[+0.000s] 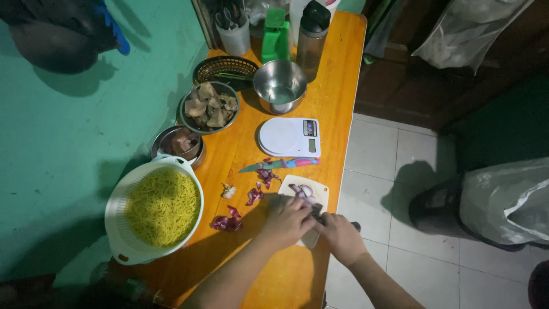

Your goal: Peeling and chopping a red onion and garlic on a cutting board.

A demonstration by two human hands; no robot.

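Observation:
My left hand presses down on a piece of red onion on a small white cutting board, where cut onion slices lie. My right hand grips the dark handle of a knife, whose blade lies beside my left fingers. Red onion skins are scattered on the orange wooden table, left of the board. A garlic clove lies close by.
A colourful knife lies above the board, beneath a white kitchen scale. A white colander of yellow noodles stands at left. Bowls of meat, a steel bowl, a basket, bottles and a utensil cup fill the far end. A white tiled floor lies to the right.

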